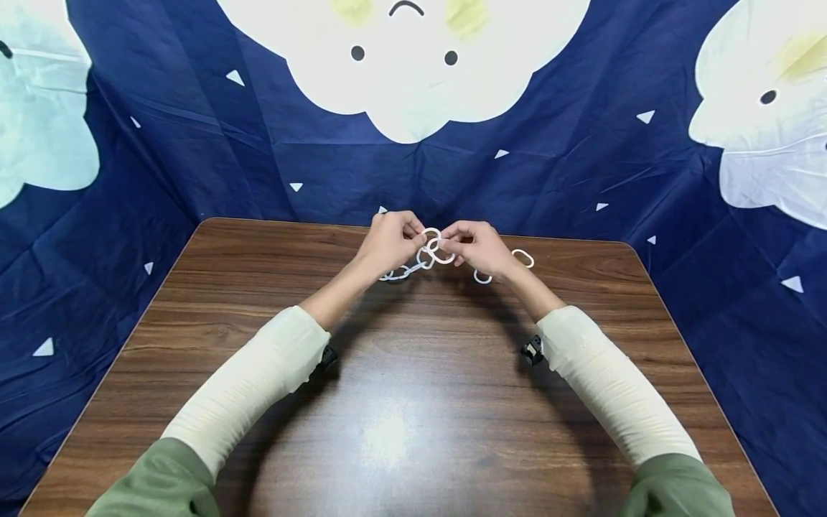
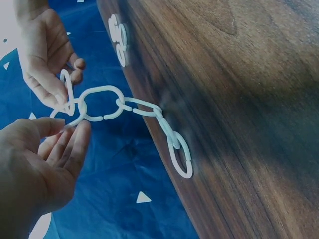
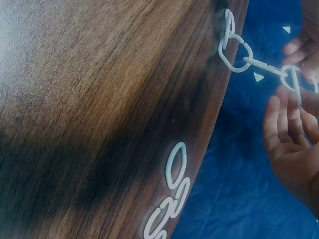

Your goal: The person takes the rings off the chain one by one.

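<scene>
Above the table's far edge, my two hands meet over a chain of white plastic C-shaped links (image 2: 102, 88). My left hand (image 1: 392, 243) pinches the link at the chain's upper end between thumb and fingers. Opposite it, my right hand (image 1: 479, 249) pinches another white link (image 2: 70, 88), which crosses the left hand's link in the left wrist view. From the left hand the chain slopes down, and its lower links (image 3: 229, 22) rest on the table near the edge. Fingertips partly hide where the two held links cross.
Several loose white links (image 3: 175, 164) lie on the wooden table (image 1: 413, 359) by its far edge, beneath and right of my right wrist. A dark blue cloth (image 1: 323, 165) with white clouds and triangles hangs behind the table and along its sides.
</scene>
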`<state>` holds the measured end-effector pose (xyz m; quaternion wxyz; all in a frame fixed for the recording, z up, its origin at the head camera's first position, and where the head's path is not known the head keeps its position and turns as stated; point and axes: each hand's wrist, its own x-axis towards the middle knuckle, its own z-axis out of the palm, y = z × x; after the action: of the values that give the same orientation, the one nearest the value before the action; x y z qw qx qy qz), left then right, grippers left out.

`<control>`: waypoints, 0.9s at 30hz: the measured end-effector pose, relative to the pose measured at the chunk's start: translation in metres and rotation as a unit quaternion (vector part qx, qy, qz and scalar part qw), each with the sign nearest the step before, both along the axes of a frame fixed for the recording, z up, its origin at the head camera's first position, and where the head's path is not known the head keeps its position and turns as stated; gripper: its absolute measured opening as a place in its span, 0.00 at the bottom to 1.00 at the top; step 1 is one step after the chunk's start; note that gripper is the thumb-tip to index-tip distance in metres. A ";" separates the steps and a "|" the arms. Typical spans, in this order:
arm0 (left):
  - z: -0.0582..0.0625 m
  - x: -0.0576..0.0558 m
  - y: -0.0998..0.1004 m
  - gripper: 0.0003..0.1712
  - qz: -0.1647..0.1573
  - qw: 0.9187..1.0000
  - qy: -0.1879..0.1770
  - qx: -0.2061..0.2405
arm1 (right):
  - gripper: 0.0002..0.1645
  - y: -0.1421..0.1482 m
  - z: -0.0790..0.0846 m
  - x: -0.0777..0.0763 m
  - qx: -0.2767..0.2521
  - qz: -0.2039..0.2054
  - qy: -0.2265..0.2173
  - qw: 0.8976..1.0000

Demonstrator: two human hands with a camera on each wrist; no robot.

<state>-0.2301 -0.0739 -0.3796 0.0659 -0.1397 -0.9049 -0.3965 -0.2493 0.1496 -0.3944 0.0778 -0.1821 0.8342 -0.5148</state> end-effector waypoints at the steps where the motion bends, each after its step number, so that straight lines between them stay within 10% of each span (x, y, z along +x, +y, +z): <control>1: 0.000 0.000 0.000 0.06 0.000 1.000 0.000 0.000 | 0.12 0.000 0.000 0.000 0.004 0.000 0.005 1.000; 27: 0.004 -0.003 0.005 0.04 0.015 0.999 -0.030 0.016 | 0.08 0.003 -0.014 0.005 0.140 -0.012 0.249 0.958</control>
<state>-0.2333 -0.0684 -0.3759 0.0464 -0.1133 -0.9019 -0.4142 -0.2448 0.1522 -0.4081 -0.1140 -0.2814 0.8932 -0.3318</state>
